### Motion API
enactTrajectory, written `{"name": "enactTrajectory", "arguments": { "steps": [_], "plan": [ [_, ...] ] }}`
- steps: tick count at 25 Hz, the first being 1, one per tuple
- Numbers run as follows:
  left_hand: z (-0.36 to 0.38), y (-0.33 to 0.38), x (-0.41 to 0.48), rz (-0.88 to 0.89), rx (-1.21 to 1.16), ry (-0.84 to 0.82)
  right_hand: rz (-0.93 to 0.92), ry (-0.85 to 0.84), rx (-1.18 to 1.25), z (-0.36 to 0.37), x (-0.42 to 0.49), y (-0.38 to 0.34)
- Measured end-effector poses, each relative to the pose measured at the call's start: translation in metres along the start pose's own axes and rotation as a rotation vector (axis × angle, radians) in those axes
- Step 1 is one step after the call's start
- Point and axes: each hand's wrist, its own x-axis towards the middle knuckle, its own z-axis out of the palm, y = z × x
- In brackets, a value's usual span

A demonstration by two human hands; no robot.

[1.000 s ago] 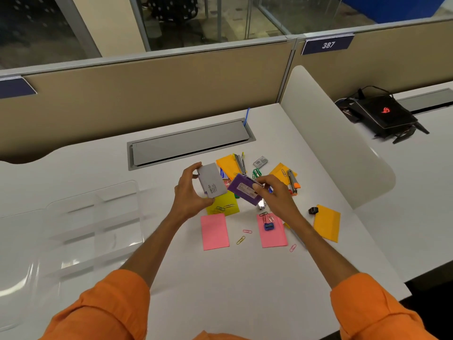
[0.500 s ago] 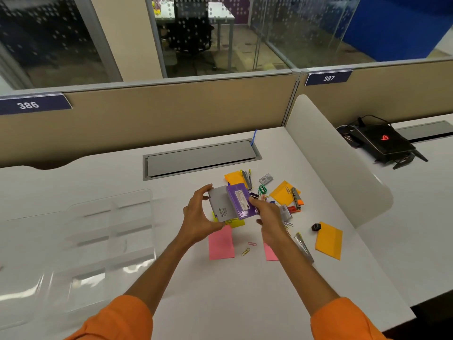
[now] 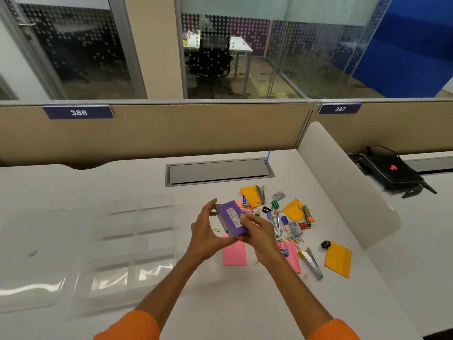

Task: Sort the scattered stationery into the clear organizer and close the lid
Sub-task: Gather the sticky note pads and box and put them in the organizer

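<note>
**Head view: carrying a picked item to the tray.** My left hand [image 3: 208, 233] and right hand [image 3: 257, 233] met above the worktop [image 3: 245, 305]. Both gripped one purple box [image 3: 231, 220], held off the surface with its labelled face toward the camera. The left hand's thumb and fingers curled round the box's left edge. The right hand's fingers curled over its near right corner. A grey edge showed along the box's left side; I could not tell whether a second box sat beneath it.

The clear organizer [image 3: 133, 241] lay to the left of the left hand, divided by low walls. Its lid [image 3: 31, 261] was folded open further left. A pink sticky note [image 3: 234, 255] lay directly below the hands. The loose pile spread beyond and to the right of the right hand: paper clips [image 3: 294, 239], a small metal stapler [image 3: 312, 265] and an orange sticky pad [image 3: 338, 258].

To do this step well, I judged the following:
- The box should be squared between both palms first.
- It should then travel left and level, clear of the organizer's near wall.
- It should go into a compartment long enough to take it flat, with its long side parallel to the dividers.
- The right hand should let go only once the box rested on the floor of the cell.
- The box should sit below the rim, or the lid would likely not shut.
</note>
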Motion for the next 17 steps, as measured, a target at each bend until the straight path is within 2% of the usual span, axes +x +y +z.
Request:
{"name": "enactTrajectory", "arguments": {
  "steps": [4,7,9,13,17],
  "plan": [
    [-0.029,-0.003,-0.012,-0.028,-0.044,-0.025,-0.044,-0.106,-0.091,0.017,-0.006,-0.004],
    [-0.059,-0.017,-0.024,-0.033,-0.005,-0.016,-0.079,-0.182,-0.245,0.039,-0.006,-0.006],
    [-0.084,-0.028,-0.034,-0.034,0.123,-0.005,-0.122,-0.224,-0.35,0.058,-0.004,-0.003],
    [-0.143,-0.052,-0.058,0.05,0.522,0.019,-0.185,-0.298,-0.492,0.106,-0.005,0.005],
    [-0.193,-0.091,-0.08,0.024,0.641,0.032,-0.164,-0.385,-0.611,0.159,-0.012,0.024]
  ]
}}
